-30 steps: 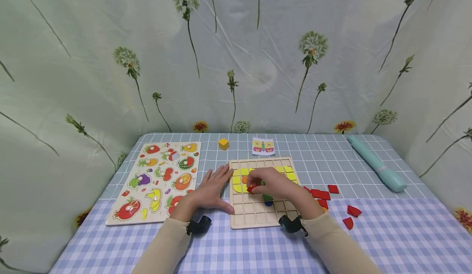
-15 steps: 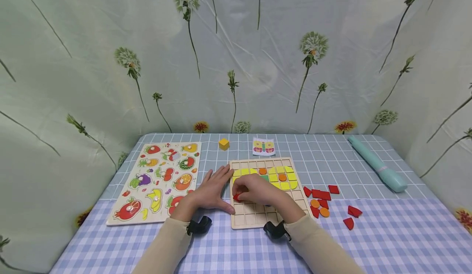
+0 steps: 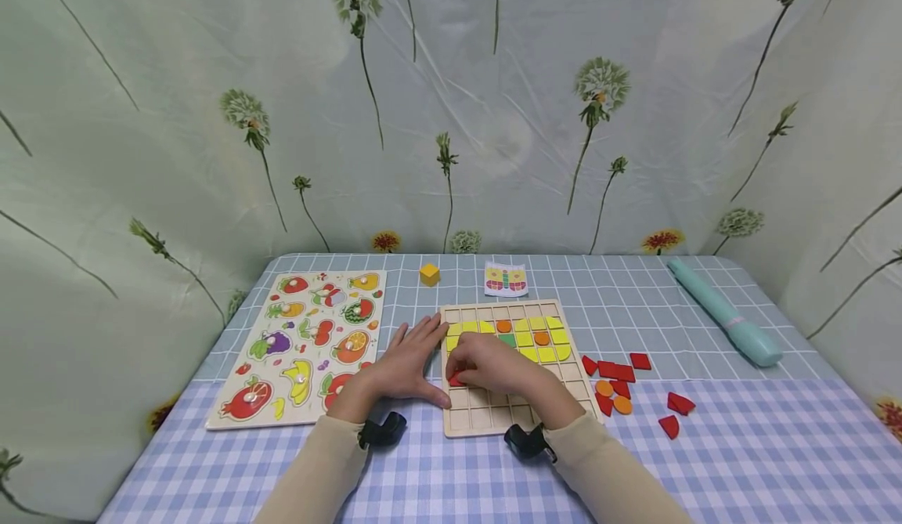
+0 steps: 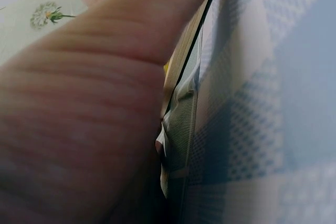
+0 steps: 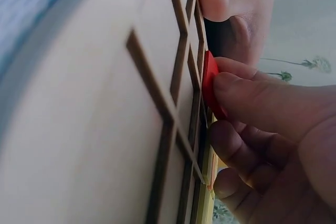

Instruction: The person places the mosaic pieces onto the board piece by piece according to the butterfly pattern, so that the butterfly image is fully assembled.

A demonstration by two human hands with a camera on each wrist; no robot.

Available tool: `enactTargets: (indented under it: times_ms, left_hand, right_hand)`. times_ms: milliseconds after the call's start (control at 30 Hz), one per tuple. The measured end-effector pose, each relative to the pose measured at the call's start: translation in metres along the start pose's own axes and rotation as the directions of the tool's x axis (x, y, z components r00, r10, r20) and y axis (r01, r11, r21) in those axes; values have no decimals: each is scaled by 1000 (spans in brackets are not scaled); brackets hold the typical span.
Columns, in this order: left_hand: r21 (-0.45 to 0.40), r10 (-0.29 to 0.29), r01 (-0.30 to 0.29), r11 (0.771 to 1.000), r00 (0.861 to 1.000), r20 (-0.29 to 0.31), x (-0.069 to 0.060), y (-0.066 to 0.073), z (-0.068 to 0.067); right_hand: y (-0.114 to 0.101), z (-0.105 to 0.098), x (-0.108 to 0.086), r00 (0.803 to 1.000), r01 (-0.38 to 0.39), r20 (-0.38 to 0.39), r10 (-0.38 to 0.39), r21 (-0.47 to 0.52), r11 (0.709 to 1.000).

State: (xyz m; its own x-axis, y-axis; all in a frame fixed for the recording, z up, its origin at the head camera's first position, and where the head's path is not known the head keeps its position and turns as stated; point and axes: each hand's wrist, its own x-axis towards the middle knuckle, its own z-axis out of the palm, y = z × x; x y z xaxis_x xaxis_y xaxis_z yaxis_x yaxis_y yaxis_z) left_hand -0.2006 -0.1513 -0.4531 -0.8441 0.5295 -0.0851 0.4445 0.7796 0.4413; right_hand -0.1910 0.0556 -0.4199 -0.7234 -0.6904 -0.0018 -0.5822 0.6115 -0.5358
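Note:
A wooden grid board (image 3: 486, 421) lies on the table between the hands. Yellow tiles (image 3: 546, 354), orange discs (image 3: 503, 327) and a green square (image 3: 507, 341) fill some of its upper cells; others are hidden under the right hand. My right hand (image 3: 489, 363) pinches a red tile (image 5: 210, 85) between thumb and fingers, at the board's left column; the tile's full outline is covered. My left hand (image 3: 407, 366) rests with fingers spread along the board's left edge, its thumb touching the lower-left side. The left wrist view mostly holds the wrist and tablecloth.
Right of the board lie loose red tiles (image 3: 616, 371) and orange discs (image 3: 622, 405). A fruit puzzle board (image 3: 308, 328) is at the left. Behind stand a yellow block (image 3: 429, 275) and a butterfly pattern card (image 3: 505, 280). A teal cylindrical object (image 3: 726, 314) lies far right.
My right hand has moved left and slightly down over the board with the red tile, uncovering the tiles on the right side. My left hand has stayed in place.

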Motion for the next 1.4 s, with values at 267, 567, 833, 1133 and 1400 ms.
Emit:
enactTargets:
  times_ms: [267,567,833,1133,1400]
  left_hand:
    - [6,12,-12,1000,1000,-5,0,0,0]
    - [7,-2,2,1000,1000,7,1,0,1]
    - [7,-11,11,1000,1000,16,0,1,0]
    - [9,-26,26,1000,999,19,1,0,0]
    - [7,-21,21,1000,1000,7,1,0,1]
  right_hand:
    - [0,2,0,1000,-14,-4,14,-40,999]
    - [-1,-1,-6,999,-36,-2,36,-46,998]
    - [8,-15,-20,996,-22,85,18,42,999]
    - [23,-47,-44,986,-53,166,30,138,989]
    - [47,-82,-72,975,-187,146,167,134,973]
